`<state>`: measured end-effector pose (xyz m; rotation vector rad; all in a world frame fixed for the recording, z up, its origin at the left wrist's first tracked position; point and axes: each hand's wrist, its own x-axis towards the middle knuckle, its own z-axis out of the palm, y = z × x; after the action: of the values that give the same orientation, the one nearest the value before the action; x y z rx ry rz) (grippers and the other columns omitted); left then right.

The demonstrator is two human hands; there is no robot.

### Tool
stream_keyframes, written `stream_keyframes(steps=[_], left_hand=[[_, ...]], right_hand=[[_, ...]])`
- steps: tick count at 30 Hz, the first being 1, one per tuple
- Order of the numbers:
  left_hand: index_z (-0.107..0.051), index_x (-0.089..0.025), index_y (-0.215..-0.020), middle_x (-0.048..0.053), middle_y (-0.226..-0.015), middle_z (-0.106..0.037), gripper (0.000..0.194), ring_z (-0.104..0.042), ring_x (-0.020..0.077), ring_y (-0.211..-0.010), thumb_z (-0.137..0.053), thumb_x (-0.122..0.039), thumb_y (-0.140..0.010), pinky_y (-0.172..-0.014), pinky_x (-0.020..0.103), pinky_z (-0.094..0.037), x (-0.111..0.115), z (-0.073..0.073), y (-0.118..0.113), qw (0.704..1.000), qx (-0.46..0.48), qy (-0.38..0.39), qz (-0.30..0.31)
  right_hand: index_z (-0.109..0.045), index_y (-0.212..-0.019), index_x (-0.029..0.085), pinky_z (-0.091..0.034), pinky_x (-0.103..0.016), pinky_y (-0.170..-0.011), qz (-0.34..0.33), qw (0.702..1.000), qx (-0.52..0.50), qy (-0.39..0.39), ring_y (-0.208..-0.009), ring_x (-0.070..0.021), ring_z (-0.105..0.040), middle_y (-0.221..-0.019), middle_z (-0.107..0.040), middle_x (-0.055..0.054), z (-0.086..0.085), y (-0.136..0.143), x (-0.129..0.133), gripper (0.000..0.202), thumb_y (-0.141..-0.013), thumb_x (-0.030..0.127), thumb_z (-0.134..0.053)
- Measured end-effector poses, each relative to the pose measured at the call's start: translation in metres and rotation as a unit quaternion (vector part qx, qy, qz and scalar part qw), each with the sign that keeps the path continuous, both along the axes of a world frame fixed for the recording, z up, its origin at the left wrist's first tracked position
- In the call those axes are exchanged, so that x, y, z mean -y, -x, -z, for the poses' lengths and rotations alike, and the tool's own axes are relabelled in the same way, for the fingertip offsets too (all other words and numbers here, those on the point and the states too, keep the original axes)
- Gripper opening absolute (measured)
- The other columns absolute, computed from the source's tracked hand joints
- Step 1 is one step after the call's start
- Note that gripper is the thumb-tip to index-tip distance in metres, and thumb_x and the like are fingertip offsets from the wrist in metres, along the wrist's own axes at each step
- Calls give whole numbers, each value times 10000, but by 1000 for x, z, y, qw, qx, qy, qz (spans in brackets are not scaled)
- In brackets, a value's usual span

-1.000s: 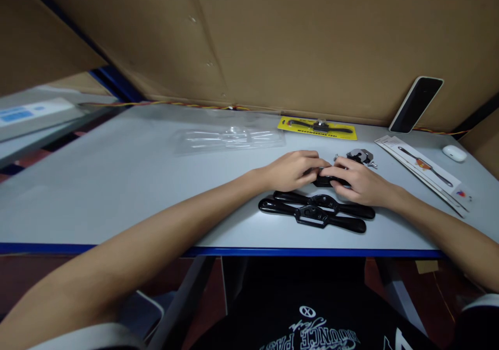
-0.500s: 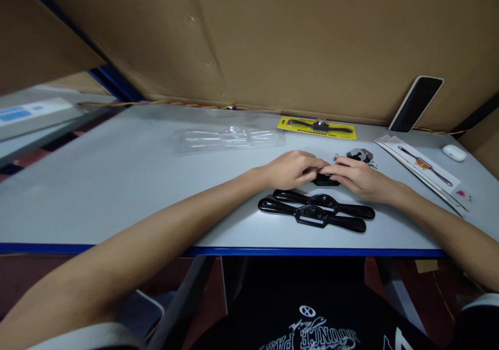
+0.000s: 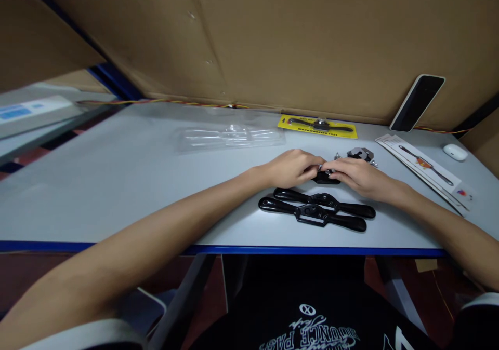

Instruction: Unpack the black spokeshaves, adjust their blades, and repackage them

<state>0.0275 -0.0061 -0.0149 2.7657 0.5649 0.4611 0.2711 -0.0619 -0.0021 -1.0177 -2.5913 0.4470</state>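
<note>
A black tool body [image 3: 326, 178] lies on the table, partly covered by my hands. My left hand [image 3: 294, 168] is closed at its left side, fingers wrapped round the handle, which is mostly hidden. From the right, my right hand [image 3: 356, 174] reaches over the tool's middle, its fingers pinched on a small metal part [image 3: 329, 172] too small to make out fully. Nearer the table edge lie two black two-handled tool bodies, a rear one [image 3: 354, 210] and a front one [image 3: 278, 205], side by side. Behind my right hand sit grey metal plates [image 3: 360, 154] with small screws around them.
Clear plastic blister shells [image 3: 234, 136] and a yellow carded tool [image 3: 317, 126] lie at the back. Towards the right are printed cards [image 3: 424, 165], a leaning phone [image 3: 417, 103] and a white earbud case [image 3: 455, 152]. The blue table edge [image 3: 273, 250] runs along the front.
The fingertips of my hands have moved slightly apart, and more of the small metal part shows between them. The other objects have not moved on the table.
</note>
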Motion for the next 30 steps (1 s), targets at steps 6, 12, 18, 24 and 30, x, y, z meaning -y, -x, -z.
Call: stream_keyframes(steps=[6, 12, 18, 24, 30], left_hand=[[-664, -167, -900, 58, -786, -709, 314, -567, 165, -647, -362, -240, -943, -652, 285, -413, 0, 0, 1, 1000, 1, -8, -3], [-657, -170, -916, 65, -822, -719, 318, -603, 180, -690, -373, -297, -979, -668, 293, -427, 3, -2, 2, 1000, 3, -5, 10], [-657, -160, -1053, 37, -784, -695, 332, -600, 184, -683, -382, -328, -974, -665, 293, -420, 3, -3, 4, 1000, -5, 29, -6], [-626, -169, -996, 26, -774, -675, 259, -590, 181, -669, -413, -272, -889, -669, 292, -424, 2, -3, 5, 999, 4, 47, -2], [-589, -185, -914, 19, -743, -650, 206, -572, 173, -650, -410, -287, -912, -659, 289, -433, 0, 1, 4, 998, 24, 57, 3]], right_hand=[[-654, -1320, 240, -521, -429, -971, -2, 1000, -4, -5, -1110, -259, -661, -1214, -727, -113, 1, 2, 2, 339, -1085, 303, -417], [-605, -1334, 234, -496, -429, -924, -14, 1000, -1, -12, -986, -253, -621, -1058, -662, -94, -1, -2, 6, 324, -1061, 320, -455], [-529, -1303, 200, -475, -386, -824, -1, 1000, -9, -3, -872, -225, -556, -961, -568, -48, -4, -5, 10, 448, -856, 188, -560], [-525, -1275, 210, -475, -383, -814, 18, 1000, -9, -8, -868, -220, -555, -947, -559, -39, -1, -5, 11, 418, -867, 254, -604], [-505, -1427, 241, -508, -381, -793, 47, 999, -4, -7, -853, -219, -602, -950, -605, -37, -3, 0, 16, 537, -901, 268, -610]])
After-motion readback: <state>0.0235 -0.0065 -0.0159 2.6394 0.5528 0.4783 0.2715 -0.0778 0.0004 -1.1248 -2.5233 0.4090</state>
